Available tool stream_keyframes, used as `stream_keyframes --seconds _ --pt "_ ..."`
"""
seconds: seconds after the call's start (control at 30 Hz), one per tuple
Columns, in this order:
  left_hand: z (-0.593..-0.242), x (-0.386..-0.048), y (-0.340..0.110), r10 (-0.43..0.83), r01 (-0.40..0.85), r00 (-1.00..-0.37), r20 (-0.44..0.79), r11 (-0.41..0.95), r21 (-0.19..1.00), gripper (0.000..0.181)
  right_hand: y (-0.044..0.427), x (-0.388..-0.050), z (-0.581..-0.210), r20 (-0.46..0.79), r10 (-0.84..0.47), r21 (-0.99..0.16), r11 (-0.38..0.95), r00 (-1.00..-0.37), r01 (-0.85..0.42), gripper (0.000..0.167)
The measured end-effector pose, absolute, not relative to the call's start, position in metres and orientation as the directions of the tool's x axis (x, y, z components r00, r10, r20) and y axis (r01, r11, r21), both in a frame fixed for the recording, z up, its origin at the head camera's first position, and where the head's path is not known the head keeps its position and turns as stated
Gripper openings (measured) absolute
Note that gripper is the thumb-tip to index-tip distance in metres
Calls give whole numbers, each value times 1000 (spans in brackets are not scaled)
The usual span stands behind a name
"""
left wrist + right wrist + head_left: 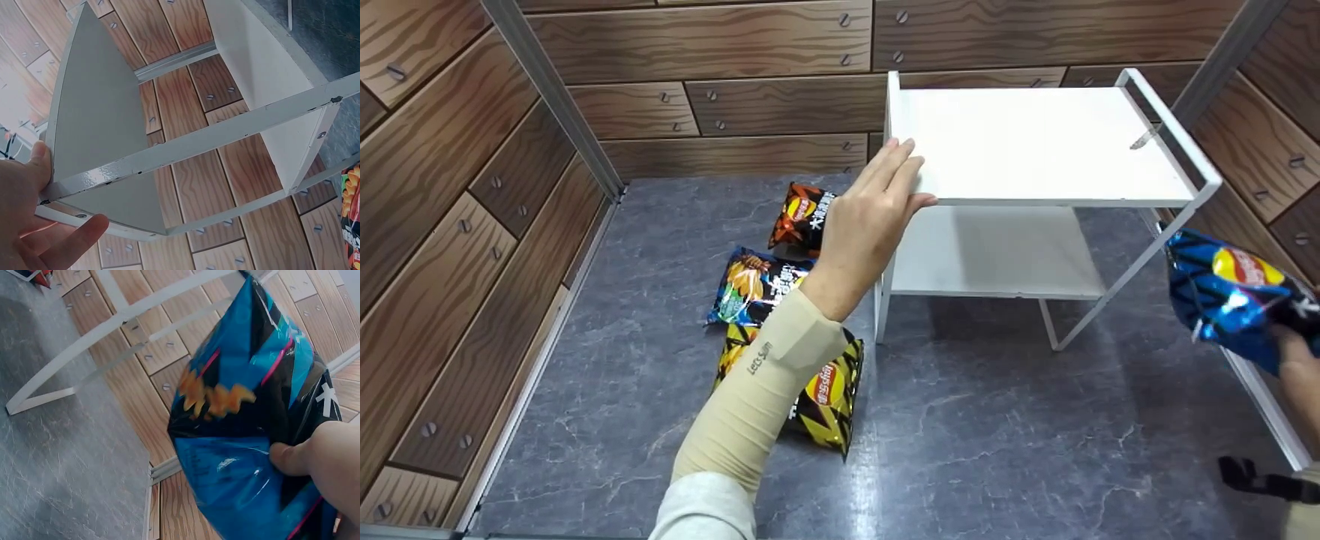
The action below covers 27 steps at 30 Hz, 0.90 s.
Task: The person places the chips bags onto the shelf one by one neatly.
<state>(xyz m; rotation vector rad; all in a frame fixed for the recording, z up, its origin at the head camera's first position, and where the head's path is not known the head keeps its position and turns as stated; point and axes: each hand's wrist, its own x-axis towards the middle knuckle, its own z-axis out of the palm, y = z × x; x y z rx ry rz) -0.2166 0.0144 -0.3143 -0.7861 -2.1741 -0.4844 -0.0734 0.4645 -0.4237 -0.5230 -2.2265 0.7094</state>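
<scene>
My left hand [874, 206] rests on the near left corner of a white two-tier side table [1020, 142], its fingers fairly straight along the side rail and the thumb at the front edge. In the left wrist view the thumb [39, 160] touches the corner of the frame. At far right, my right hand [1301, 375] grips a blue and black bag of chips [1230, 292], partly cut off by the frame's edge. The right wrist view shows the thumb [292, 458] pressed into the bag [225, 478]; the other fingers are hidden behind it.
Left of the table, on the grey marbled floor [607, 360], lie a red-orange chip bag [791, 217], a blue one [750, 281] and a yellow-black one [829, 405], partly covered by my left arm. Wood-patterned walls [780, 45] enclose the space. The table's lower shelf [997, 247] is white.
</scene>
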Motion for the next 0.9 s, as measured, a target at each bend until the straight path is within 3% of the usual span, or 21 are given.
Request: stream_keyframes --seconds 0.27,0.43,0.63,0.73,0.9 --pt "-315 -216 13 382 664 -533 755 742 93 46 453 -80 -425 461 596 -671 719 -657 182 48" --pt "-314 -217 13 379 663 -532 757 743 94 45 451 -86 -426 369 589 -674 702 -719 230 51" --pt "-315 -217 14 374 658 -532 760 747 92 45 453 -83 -448 138 546 -556 733 -826 392 58" --pt "-314 -216 15 384 660 -532 754 746 86 46 453 -81 -465 50 531 -496 748 -846 440 62" --pt "-314 -216 14 380 656 -536 754 750 88 47 448 -85 -488 17 532 -476 749 -846 462 60"
